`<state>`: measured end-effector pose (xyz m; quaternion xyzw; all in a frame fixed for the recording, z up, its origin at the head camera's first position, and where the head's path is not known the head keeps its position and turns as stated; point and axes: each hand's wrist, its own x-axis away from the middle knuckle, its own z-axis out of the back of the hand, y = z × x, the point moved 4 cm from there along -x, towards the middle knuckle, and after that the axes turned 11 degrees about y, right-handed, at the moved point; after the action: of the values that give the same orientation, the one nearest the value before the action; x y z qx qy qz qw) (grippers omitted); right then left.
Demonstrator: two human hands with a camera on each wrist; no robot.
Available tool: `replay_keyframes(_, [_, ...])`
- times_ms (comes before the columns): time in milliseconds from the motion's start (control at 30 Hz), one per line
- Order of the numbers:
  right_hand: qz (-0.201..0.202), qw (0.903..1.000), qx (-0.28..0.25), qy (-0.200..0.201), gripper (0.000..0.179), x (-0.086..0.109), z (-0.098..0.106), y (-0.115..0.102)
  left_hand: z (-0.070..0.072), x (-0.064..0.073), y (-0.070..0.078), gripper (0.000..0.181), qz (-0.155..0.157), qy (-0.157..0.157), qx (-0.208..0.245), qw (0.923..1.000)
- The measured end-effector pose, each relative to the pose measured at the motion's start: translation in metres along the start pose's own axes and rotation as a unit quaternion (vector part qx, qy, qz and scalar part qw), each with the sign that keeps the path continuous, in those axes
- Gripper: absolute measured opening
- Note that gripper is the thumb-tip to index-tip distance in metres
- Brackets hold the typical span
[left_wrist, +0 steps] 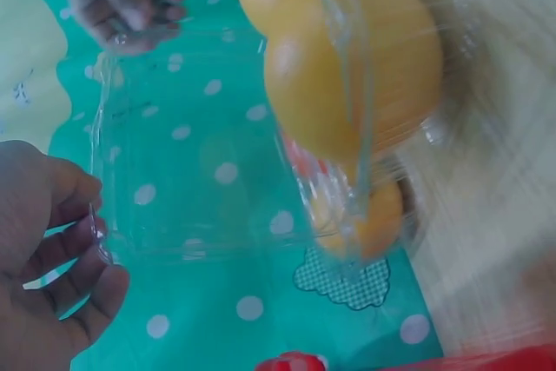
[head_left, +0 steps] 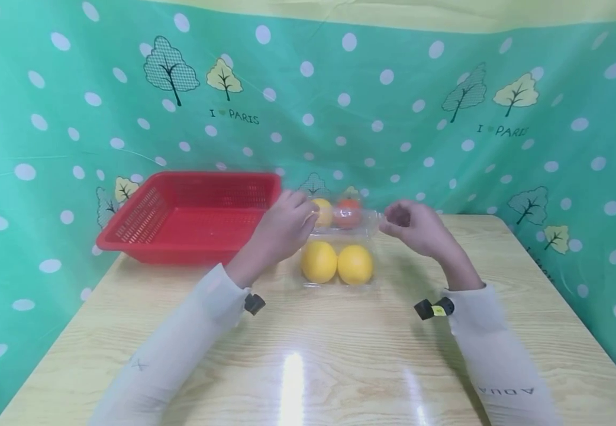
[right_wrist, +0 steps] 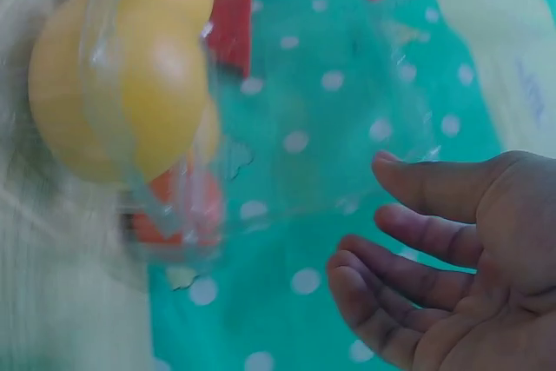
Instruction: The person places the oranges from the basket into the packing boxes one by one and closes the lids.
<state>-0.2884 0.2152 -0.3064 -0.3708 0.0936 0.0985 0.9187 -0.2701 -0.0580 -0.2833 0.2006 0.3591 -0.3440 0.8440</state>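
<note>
A clear plastic clamshell box [head_left: 308, 285] stands on the table with its lid [left_wrist: 195, 255] raised. Two round orange-yellow fruits [head_left: 355, 264] sit side by side in its near half. Behind them, through the lid, show another orange-yellow fruit [head_left: 322, 212] and a red one [head_left: 347, 214]. My left hand [head_left: 288, 225] pinches the lid's edge at its left corner, as the left wrist view shows. At the opposite corner is my right hand [head_left: 416, 228], its thumb close to the lid's edge and its fingers loosely bent, gripping nothing in the right wrist view [right_wrist: 452, 258].
A red plastic basket [head_left: 196, 257] with slotted sides stands left of the box, close to my left forearm. The wooden table [head_left: 350, 367] reaches back to a green dotted cloth [head_left: 308, 136] hanging behind it.
</note>
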Motion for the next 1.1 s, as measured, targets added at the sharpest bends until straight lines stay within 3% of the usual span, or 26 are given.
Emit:
replay_keyframes(167, [0.067,0.997,0.034,0.021,0.024,0.017,0.005,-0.026,0.003,0.011,0.003,0.01,-0.02,0.023,0.026,0.9992])
replay_keyframes(333, [0.163,0.9823,0.083,0.042,0.01,0.029,0.003,-0.037,0.005,0.021,0.006,0.008,-0.055,0.046,0.039,0.9966])
replay_keyframes(600, [0.302,0.9439,0.108,0.08,0.008,0.046,-0.001,-0.037,0.006,0.039,0.003,0.014,-0.086,0.04,0.042,0.9946])
replay_keyframes(800, [0.412,0.9017,0.101,0.082,0.017,0.06,-0.008,-0.032,0.007,0.056,0.003,0.017,-0.13,0.018,0.055,0.9899])
replay_keyframes(900, [0.443,0.8874,0.102,0.074,0.017,0.066,-0.013,-0.03,0.006,0.065,0.004,0.018,-0.15,0.009,0.062,0.9867])
replay_keyframes(1100, [0.464,0.8738,0.13,0.068,0.018,0.08,-0.024,-0.024,-0.003,0.079,0.009,0.019,-0.187,-0.018,0.075,0.9792])
